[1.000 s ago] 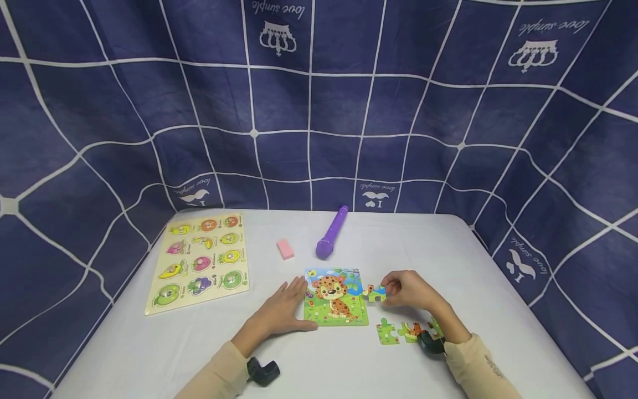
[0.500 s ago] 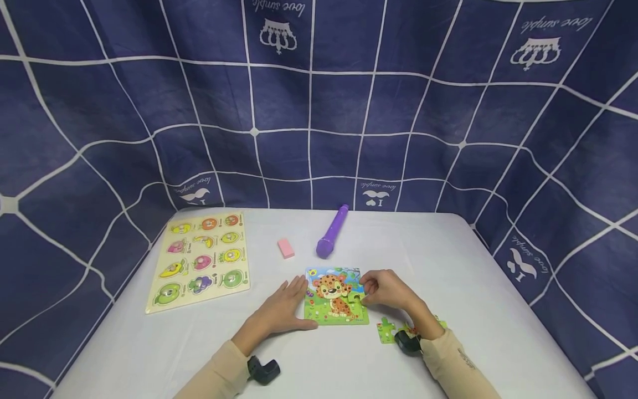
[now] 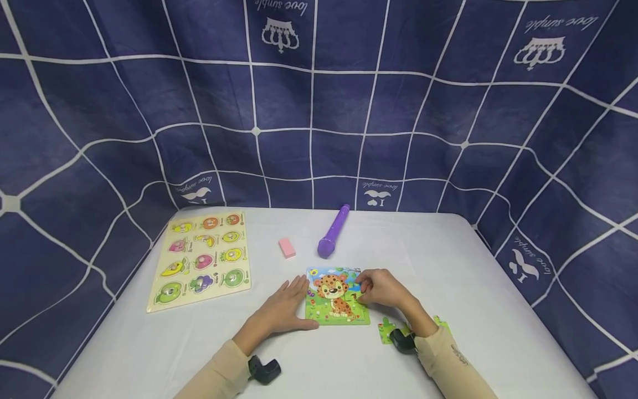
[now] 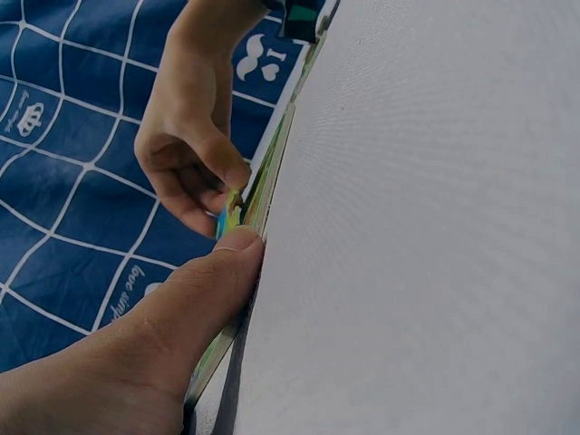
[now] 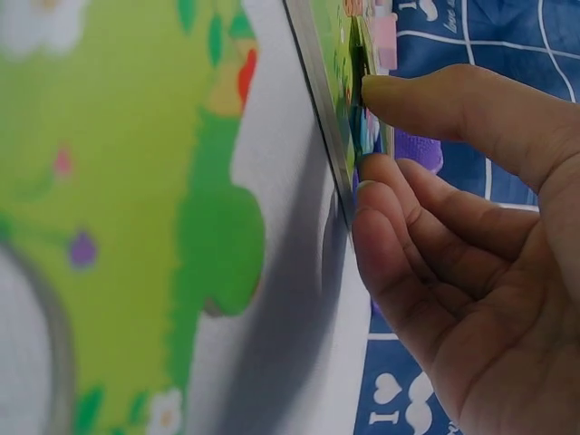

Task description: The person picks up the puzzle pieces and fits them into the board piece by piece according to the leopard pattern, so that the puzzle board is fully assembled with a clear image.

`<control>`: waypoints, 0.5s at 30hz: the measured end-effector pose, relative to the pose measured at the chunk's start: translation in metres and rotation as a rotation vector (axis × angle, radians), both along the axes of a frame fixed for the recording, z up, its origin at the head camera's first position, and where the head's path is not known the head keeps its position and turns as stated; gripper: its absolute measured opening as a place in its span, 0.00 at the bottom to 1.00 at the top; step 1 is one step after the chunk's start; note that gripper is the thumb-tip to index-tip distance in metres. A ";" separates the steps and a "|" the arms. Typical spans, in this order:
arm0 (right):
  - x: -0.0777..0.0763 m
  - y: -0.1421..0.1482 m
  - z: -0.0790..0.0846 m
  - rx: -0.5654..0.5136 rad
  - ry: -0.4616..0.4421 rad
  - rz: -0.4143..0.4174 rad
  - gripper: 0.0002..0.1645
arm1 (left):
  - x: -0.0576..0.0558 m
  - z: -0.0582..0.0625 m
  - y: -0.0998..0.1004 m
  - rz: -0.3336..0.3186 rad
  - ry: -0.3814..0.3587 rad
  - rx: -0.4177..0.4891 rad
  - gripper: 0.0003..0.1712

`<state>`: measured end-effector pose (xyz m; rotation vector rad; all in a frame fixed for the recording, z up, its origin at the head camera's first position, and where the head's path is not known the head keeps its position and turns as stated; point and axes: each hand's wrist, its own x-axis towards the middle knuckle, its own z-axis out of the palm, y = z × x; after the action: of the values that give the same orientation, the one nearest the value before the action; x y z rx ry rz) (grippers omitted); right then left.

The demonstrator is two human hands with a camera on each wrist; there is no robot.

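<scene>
A square puzzle board [image 3: 326,316] printed with a cartoon leopard lies on the white table. My left hand [image 3: 280,311] rests along its left side with the fingers stretched out, the thumb [image 4: 217,276] at its near edge. Over the right part of the board, my right hand [image 3: 386,288] pinches a puzzle piece [image 4: 233,213] between thumb and fingertips. In the left wrist view that piece stands slightly tilted above the board's surface. Loose green puzzle pieces [image 3: 386,331] lie below the right forearm, which partly hides them; one piece [image 5: 136,199] looms large in the right wrist view.
A wooden fruit puzzle board [image 3: 199,299] lies at the left of the table. Behind the leopard board are a pink block [image 3: 287,247] and a purple toy microphone [image 3: 333,233]. A dark blue checked curtain [image 3: 339,100] hangs around the table's back and sides.
My right hand has carried the puzzle piece leftward from beside the board to over its right part, then slightly lowered it there. The left hand has stayed in place.
</scene>
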<state>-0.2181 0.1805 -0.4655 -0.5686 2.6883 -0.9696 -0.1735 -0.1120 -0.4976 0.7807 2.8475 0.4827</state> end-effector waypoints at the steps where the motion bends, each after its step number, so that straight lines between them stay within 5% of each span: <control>1: 0.000 0.000 0.000 0.002 -0.001 -0.002 0.24 | 0.000 0.000 0.000 0.000 0.001 -0.001 0.65; 15: 0.000 0.000 0.001 0.054 -0.001 -0.004 0.24 | -0.001 0.000 0.001 0.008 -0.011 0.007 0.66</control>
<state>-0.2182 0.1806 -0.4645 -0.5528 2.7067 -0.8953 -0.1745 -0.1112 -0.4978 0.7659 2.8415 0.4963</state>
